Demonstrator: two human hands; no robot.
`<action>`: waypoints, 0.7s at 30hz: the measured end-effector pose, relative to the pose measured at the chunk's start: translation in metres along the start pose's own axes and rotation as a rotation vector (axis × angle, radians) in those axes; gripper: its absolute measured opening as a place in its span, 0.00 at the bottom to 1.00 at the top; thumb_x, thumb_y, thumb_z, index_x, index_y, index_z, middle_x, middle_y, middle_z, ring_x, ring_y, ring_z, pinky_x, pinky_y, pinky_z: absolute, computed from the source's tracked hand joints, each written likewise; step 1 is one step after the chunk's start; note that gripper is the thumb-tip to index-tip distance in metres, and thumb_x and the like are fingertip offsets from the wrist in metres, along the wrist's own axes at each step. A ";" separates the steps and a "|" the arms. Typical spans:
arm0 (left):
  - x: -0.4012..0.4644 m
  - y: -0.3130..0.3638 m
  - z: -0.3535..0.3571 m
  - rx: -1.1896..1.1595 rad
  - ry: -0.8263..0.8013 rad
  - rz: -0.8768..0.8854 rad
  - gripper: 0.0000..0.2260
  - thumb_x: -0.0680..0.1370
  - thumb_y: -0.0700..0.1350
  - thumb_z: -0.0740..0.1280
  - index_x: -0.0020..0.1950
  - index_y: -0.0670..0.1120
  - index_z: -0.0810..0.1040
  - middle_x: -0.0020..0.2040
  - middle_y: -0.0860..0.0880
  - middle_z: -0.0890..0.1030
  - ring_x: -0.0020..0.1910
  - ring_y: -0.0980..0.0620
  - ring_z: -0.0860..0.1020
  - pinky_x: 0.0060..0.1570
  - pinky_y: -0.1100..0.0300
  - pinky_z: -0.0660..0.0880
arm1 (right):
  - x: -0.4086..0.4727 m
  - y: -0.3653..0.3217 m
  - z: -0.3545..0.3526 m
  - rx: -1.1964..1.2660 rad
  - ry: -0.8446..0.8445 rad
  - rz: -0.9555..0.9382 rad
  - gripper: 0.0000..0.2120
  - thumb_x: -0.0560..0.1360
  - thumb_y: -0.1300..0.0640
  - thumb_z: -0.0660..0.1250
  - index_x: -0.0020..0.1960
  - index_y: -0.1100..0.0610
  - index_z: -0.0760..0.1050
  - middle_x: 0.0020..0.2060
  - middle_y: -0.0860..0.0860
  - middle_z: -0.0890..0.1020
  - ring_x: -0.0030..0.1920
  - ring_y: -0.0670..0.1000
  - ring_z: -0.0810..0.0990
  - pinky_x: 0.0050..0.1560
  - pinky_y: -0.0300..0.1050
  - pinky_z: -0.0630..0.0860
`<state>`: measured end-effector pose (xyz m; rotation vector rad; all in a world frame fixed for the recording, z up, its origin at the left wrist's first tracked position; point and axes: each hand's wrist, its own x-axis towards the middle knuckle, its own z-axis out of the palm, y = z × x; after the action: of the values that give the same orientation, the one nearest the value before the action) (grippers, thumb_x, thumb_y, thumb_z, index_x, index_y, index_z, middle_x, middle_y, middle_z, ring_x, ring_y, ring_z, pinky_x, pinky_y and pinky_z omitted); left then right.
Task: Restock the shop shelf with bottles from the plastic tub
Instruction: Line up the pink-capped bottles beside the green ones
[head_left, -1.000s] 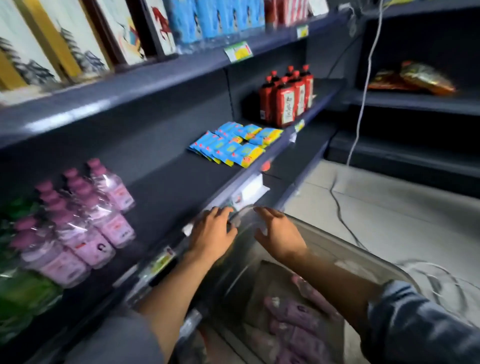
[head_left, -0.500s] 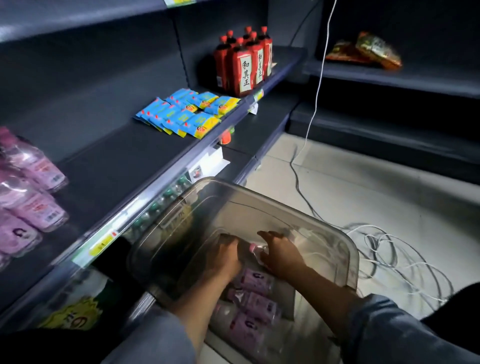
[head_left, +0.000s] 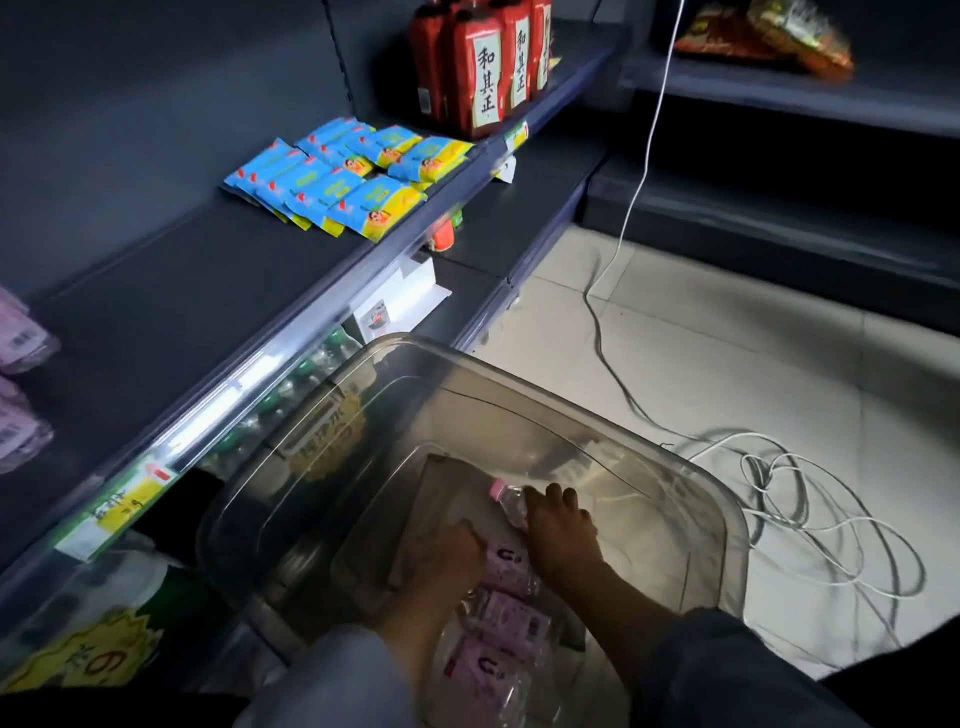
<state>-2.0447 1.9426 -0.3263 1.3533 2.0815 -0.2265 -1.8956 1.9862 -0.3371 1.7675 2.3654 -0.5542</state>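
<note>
- Since half a second ago both my hands have sunk deeper into the plastic tub (head_left: 722, 499), and my view has dropped, so the pink bottles on the shelf (head_left: 171, 312) now sit at the far left edge.
- My right hand (head_left: 558, 530) curls its fingers around a clear bottle with a pink cap (head_left: 508, 498), lying tilted near the tub's middle.
- My left hand (head_left: 447, 561) reaches down beside it onto the pile; whether its fingers grip anything I cannot tell.
- More pink-labelled bottles (head_left: 511, 618) lie heaped in the tub's near end.
- Blue and yellow packets (head_left: 343, 182) and red bottles (head_left: 483, 67) stand further along the shelf.
- White cable (head_left: 810, 499) coils on the tiled floor beyond the tub.
</note>
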 end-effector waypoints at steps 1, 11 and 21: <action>0.004 -0.001 0.003 0.006 -0.018 -0.026 0.18 0.82 0.55 0.56 0.67 0.49 0.74 0.67 0.44 0.77 0.66 0.42 0.76 0.64 0.49 0.72 | 0.000 -0.001 0.003 -0.018 0.010 -0.002 0.27 0.76 0.60 0.66 0.74 0.54 0.64 0.65 0.57 0.71 0.65 0.60 0.69 0.60 0.57 0.74; 0.019 0.008 0.014 -0.301 0.033 -0.145 0.17 0.81 0.57 0.58 0.61 0.48 0.77 0.62 0.42 0.79 0.61 0.40 0.78 0.61 0.51 0.75 | 0.007 0.000 0.018 -0.059 0.029 -0.020 0.28 0.80 0.53 0.63 0.76 0.55 0.57 0.64 0.58 0.74 0.65 0.61 0.70 0.61 0.56 0.72; 0.031 0.016 0.019 -0.659 0.148 -0.114 0.04 0.80 0.48 0.64 0.47 0.51 0.77 0.48 0.46 0.83 0.48 0.45 0.81 0.54 0.48 0.79 | -0.003 0.000 0.010 0.037 0.085 -0.048 0.34 0.77 0.51 0.68 0.76 0.52 0.54 0.67 0.60 0.71 0.66 0.62 0.72 0.63 0.58 0.73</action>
<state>-2.0314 1.9644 -0.3560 0.8672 2.0839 0.4908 -1.8959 1.9802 -0.3455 1.7886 2.4756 -0.5427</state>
